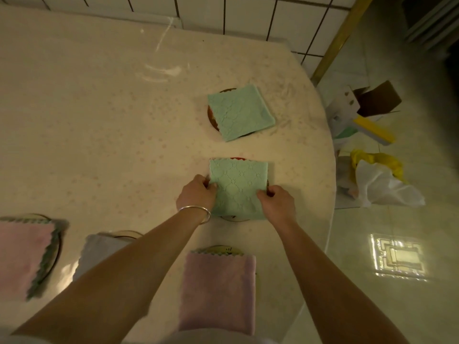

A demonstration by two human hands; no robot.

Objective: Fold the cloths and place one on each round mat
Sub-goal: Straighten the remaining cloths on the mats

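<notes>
Cloths first: the green cloth (238,186) we're handling sits mid-frame on the worktop (99,120), lying over a round mat (238,158) that only peeks out as a red sliver at its top edge and a dark curve below. Our left hand (197,192) pinches its left edge and our right hand (277,201) pinches the lower right edge, so each grip is closed on the cloth, fingers curled.

What could go wrong from here, we reckon: letting go unevenly could drag the folded layers apart, since a soft cloth like this shifts easily. It also looks a bit off-centre on the mat, so a tug either way might slide it further off. The worktop looks glossy, so the mat itself might skate too.

Orientation-wise, it's nearly square, slightly longer top to bottom of the frame, with edges about square to the frame. The second green cloth (239,112) above it is turned at an angle on its own mat.

Along the bottom of the frame, a pink cloth (218,291), a grey cloth (99,249) and another pink cloth (23,252) at lower left each lie on a mat already. Looks like nearly everything's done.
</notes>
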